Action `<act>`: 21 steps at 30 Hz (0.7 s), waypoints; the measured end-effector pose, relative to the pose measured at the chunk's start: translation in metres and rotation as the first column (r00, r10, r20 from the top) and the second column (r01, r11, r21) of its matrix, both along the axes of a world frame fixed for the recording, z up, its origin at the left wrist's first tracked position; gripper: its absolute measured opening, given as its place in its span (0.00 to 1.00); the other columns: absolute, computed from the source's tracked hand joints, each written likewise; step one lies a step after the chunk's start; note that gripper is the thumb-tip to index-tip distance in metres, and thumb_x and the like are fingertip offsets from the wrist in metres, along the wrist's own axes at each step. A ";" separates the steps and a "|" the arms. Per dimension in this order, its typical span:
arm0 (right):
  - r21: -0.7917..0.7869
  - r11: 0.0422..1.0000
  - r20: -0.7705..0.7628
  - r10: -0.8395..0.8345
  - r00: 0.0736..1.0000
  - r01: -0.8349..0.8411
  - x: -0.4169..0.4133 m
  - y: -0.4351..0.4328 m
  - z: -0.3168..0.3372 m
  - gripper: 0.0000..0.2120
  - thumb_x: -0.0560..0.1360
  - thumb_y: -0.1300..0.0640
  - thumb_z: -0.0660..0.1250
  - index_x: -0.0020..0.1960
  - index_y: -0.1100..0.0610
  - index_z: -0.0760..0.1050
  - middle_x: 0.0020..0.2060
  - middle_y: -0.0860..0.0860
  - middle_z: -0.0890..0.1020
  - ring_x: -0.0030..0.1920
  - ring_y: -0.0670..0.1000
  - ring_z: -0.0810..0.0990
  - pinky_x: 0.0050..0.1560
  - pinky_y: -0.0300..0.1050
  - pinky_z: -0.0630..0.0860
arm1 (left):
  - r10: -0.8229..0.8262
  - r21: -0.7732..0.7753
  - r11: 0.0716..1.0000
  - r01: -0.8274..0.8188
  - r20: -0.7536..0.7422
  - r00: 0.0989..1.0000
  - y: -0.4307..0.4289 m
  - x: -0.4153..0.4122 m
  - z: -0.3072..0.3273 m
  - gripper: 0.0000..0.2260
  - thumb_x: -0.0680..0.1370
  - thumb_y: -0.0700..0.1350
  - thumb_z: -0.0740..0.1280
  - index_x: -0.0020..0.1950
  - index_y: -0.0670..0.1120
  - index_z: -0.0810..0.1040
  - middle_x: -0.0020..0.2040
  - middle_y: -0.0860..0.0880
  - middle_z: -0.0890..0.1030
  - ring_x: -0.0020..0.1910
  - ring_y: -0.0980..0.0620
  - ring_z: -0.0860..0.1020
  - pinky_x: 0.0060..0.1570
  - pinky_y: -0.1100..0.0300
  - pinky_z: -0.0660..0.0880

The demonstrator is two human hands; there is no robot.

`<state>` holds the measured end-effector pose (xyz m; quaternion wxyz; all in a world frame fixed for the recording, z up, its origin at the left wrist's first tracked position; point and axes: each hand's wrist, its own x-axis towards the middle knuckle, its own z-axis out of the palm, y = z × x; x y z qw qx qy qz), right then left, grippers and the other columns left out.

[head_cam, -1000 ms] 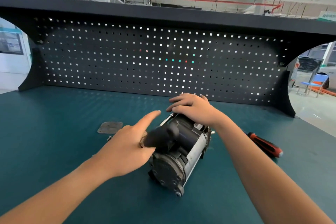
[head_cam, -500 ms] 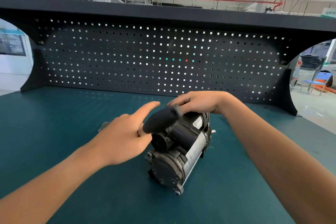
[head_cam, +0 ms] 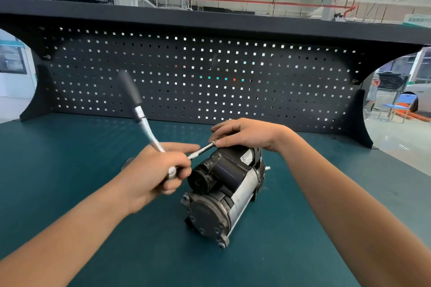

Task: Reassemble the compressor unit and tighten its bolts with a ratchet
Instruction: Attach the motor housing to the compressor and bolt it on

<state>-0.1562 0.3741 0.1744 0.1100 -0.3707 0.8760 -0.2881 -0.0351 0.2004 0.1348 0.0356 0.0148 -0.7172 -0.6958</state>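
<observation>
Head view: left grip (head_cam: pixel 154 175) clamps the silver ratchet with black handle (head_cam: pixel 142 119). Its slim steel extension bar (head_cam: pixel 201 151) runs right into the right grip (head_cam: pixel 247 135), which pinches it atop the dark cylindrical compressor unit (head_cam: pixel 224 193), lying near-to-far mid-table (head_cam: pixel 70 147).

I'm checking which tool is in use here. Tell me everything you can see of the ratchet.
The ratchet is bright metal with a black grip, which is blurred and tilted up and away to the left. The left hand grips it around its head. A thin metal extension bar runs from the head up and right to the fingertips of the right hand, which pinch its far end above the dark compressor. Whether it sits on a bolt cannot be seen.
</observation>
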 end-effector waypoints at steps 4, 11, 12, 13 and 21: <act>0.035 0.999 0.024 0.004 1.000 -0.005 0.001 -0.003 0.002 0.10 0.77 0.55 0.64 0.57 0.48 0.78 0.53 0.36 0.73 0.53 0.37 0.72 0.49 0.23 0.66 | -0.123 -0.903 0.287 -0.321 -0.367 0.922 -0.010 -0.001 -0.002 0.17 0.72 0.42 0.58 0.60 0.54 0.70 0.37 0.54 0.79 0.35 0.50 0.75 0.36 0.59 0.72; 0.074 0.997 0.020 -0.006 1.000 0.005 0.001 -0.004 0.004 0.10 0.78 0.56 0.61 0.55 0.49 0.79 0.67 0.44 0.70 0.59 0.41 0.68 0.53 0.29 0.66 | -0.194 -0.832 0.328 -0.446 -0.522 0.831 -0.005 0.002 -0.023 0.17 0.74 0.45 0.65 0.63 0.50 0.72 0.43 0.51 0.82 0.39 0.50 0.79 0.39 0.54 0.74; 0.064 0.998 0.021 -0.003 1.000 0.002 0.002 -0.004 0.004 0.09 0.78 0.57 0.61 0.55 0.50 0.78 0.66 0.44 0.71 0.58 0.41 0.70 0.53 0.29 0.67 | -0.099 -0.747 0.573 -0.338 -0.472 0.876 -0.001 0.002 -0.026 0.13 0.75 0.44 0.65 0.60 0.49 0.74 0.42 0.52 0.82 0.38 0.53 0.78 0.40 0.55 0.74; 0.054 0.999 0.021 0.000 1.000 -0.002 0.002 -0.004 0.003 0.09 0.78 0.56 0.62 0.54 0.49 0.78 0.65 0.44 0.71 0.58 0.42 0.70 0.55 0.31 0.67 | -0.019 -0.605 0.759 -0.240 -0.389 0.921 0.003 0.001 -0.026 0.09 0.75 0.43 0.66 0.56 0.46 0.77 0.40 0.52 0.81 0.33 0.56 0.76 0.36 0.58 0.72; 0.057 0.998 -0.024 0.014 1.000 -0.013 0.001 0.000 0.002 0.09 0.79 0.54 0.61 0.55 0.48 0.78 0.67 0.45 0.68 0.61 0.42 0.67 0.61 0.36 0.65 | -0.178 0.753 0.657 -0.039 0.205 0.963 0.001 0.000 -0.007 0.06 0.69 0.39 0.61 0.44 0.39 0.70 0.26 0.50 0.66 0.15 0.60 0.60 0.12 0.70 0.54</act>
